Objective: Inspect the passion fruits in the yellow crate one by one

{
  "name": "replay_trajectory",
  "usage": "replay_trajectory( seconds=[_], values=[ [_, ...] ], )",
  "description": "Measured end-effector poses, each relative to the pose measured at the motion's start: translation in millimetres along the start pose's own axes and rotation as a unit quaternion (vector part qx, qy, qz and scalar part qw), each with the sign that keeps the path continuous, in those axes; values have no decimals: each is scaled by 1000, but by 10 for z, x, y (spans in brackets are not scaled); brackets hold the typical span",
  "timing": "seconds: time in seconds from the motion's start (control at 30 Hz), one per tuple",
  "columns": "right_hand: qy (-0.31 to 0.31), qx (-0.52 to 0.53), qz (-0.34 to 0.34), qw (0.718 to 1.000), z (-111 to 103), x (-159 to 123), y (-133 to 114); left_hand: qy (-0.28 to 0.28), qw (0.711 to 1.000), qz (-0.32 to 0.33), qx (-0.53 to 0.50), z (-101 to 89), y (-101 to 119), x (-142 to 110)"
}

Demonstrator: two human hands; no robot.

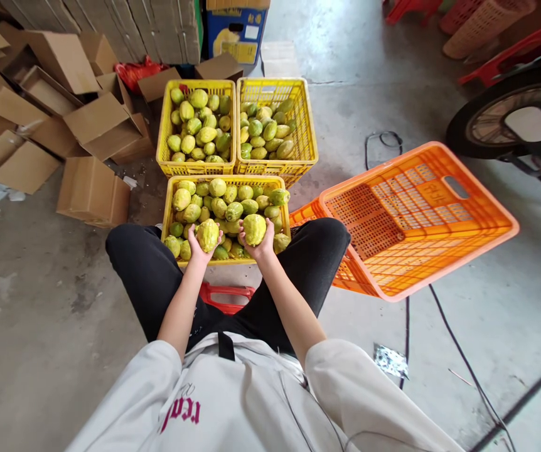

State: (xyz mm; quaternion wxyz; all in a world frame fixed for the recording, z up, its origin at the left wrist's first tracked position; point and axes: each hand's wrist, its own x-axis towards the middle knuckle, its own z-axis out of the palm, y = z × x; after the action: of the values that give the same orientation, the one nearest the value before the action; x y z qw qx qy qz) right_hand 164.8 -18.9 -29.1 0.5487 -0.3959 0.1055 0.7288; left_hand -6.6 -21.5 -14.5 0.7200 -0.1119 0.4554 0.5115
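My left hand (201,245) is closed around a lumpy yellow-green papaya (208,235), held up over the near yellow crate (226,261). In my right hand (262,243) is a second papaya (254,230), yellower and rounded, gripped at about the same height. Both hands face palm up, with the fingers partly hidden behind the fruit. Beneath them, the near crate is full of green and yellow papayas (234,211). It stands on the floor between my knees.
Behind it are two more yellow crates of papayas, a left one (196,168) and a right one (305,132). An orange crate (440,216) leans tilted by my right knee. Cardboard boxes (89,188) pile up at left. A motorcycle wheel (468,122) and cables (461,351) are at right.
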Motion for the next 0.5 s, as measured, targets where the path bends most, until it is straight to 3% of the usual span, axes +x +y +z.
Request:
replay_trajectory(
  seconds=[0.2, 0.4, 0.5],
  values=[
    [19, 3, 30, 999, -29, 41, 38, -5, 1000, 12, -1, 3, 3, -9],
    [25, 14, 18, 999, 11, -1, 31, 34, 999, 5, -11, 2, -5, 26],
    [-7, 37, -1, 999, 72, -44, 40, 25, 999, 9, -28, 12, -25, 50]
  ],
)
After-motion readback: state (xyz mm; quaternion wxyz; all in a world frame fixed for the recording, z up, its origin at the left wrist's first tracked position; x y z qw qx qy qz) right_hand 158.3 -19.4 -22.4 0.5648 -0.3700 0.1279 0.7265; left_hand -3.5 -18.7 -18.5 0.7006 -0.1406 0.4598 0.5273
